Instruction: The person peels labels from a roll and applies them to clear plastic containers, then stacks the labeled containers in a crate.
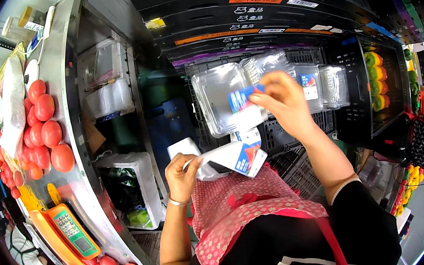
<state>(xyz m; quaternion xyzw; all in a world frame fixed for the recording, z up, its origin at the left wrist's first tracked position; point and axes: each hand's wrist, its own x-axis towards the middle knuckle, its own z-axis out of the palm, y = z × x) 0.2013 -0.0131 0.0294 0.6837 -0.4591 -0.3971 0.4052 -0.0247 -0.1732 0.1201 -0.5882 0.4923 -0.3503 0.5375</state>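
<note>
My left hand (180, 173) pinches a white backing strip that carries blue and red printed labels (247, 160); the strip hangs in front of my apron. My right hand (279, 99) holds one blue, red and white label (245, 99) between thumb and fingers, slightly blurred. That label is over a large clear plastic clamshell box (213, 93); whether the two touch I cannot tell. Right of it stand more clear plastic boxes (334, 89), one of them bearing a similar label (309, 87). The boxes rest on a black plastic crate (275, 135).
Stacked black crates (199, 24) rise behind the boxes. A black crate at the right holds packed bell peppers (377, 81). On the left, a steel counter (98, 200) carries tomatoes (51, 134) and an orange and green keypad device (72, 234). Below it is a white foam box (147, 187).
</note>
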